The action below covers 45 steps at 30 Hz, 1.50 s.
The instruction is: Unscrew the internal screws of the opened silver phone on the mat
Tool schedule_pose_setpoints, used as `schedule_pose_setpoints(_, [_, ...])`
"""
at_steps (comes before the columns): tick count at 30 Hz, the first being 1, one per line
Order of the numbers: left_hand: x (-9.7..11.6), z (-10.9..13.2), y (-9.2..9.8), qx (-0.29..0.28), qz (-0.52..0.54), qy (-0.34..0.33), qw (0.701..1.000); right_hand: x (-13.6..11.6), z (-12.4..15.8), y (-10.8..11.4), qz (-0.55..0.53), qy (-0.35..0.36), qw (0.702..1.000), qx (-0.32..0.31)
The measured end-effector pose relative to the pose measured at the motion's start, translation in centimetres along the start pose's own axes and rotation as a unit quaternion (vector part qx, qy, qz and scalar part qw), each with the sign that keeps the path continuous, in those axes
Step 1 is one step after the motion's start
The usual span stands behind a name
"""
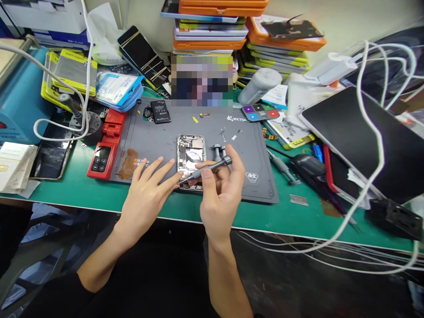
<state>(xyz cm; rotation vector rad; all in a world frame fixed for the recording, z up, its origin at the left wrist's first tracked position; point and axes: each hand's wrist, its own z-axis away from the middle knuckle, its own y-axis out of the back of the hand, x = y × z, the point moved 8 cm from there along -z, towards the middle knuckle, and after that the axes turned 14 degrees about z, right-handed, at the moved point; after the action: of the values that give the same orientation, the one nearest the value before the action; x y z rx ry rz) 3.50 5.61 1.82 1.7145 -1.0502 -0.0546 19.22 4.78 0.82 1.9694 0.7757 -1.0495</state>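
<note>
An opened phone (191, 155) with its inner parts exposed lies on the grey work mat (159, 137). My left hand (148, 194) rests flat on the mat, fingers spread, its fingertips touching the phone's lower left edge. My right hand (220, 194) is closed on a grey screwdriver (208, 168), whose tip points down-left at the phone's lower part. Two more screwdriver handles (217, 151) stand just right of the phone. A black battery (160, 111) and small loose parts lie farther back on the mat.
A red device (106, 148) sits at the mat's left edge. Stacks of orange and yellow cases (212, 31) line the back. A black tablet (371, 141), white cables (374, 132) and tools (298, 165) crowd the right. A blue machine (20, 101) stands on the left.
</note>
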Motion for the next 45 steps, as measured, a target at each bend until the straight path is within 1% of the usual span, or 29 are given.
schedule_pose_setpoints(6, [0.0,0.0,0.0,0.001,-0.003,-0.003,1.000,0.4,0.1,0.0,-0.044,-0.034,0.998,-0.009])
schedule_pose_setpoints(9, [0.0,0.1,0.0,0.001,-0.001,-0.002,1.000,0.3,0.1,0.0,-0.039,-0.039,0.998,-0.012])
schedule_pose_setpoints(14, [0.0,0.1,-0.1,0.002,-0.001,-0.001,1.000,-0.1,0.0,0.0,0.012,-0.001,1.000,-0.007])
schedule_pose_setpoints(20, [0.3,0.1,0.1,0.006,-0.009,-0.013,1.000,-0.5,0.0,0.5,0.046,0.031,0.997,0.046])
schedule_pose_setpoints(23, [0.7,0.2,0.2,0.008,-0.008,-0.028,1.000,-1.6,-0.4,0.6,0.060,0.072,0.993,0.065])
schedule_pose_setpoints(25, [0.8,0.2,0.3,0.009,-0.008,-0.032,0.999,-2.7,-0.8,0.6,0.092,0.129,0.985,0.075])
schedule_pose_setpoints(27, [0.8,0.2,0.3,0.009,-0.008,-0.033,0.999,-3.6,-1.1,0.4,0.137,0.198,0.967,0.081])
schedule_pose_setpoints(29, [0.7,0.2,0.3,0.013,-0.008,-0.031,0.999,-3.8,-1.3,-0.1,0.166,0.244,0.953,0.068])
schedule_pose_setpoints(32, [0.8,0.2,0.3,0.018,-0.009,-0.031,0.999,-3.5,-1.4,-0.7,0.162,0.273,0.947,0.050])
schedule_pose_setpoints(34, [0.8,0.2,0.2,0.015,-0.006,-0.031,0.999,-3.3,-1.3,-0.9,0.153,0.276,0.948,0.046])
schedule_pose_setpoints(38, [0.8,0.2,0.2,0.006,-0.003,-0.026,1.000,-2.8,-1.3,-1.2,0.153,0.251,0.955,0.033])
schedule_pose_setpoints(45, [0.7,0.2,0.1,0.002,-0.004,-0.022,1.000,-2.7,-1.5,-1.3,0.156,0.233,0.960,0.019])
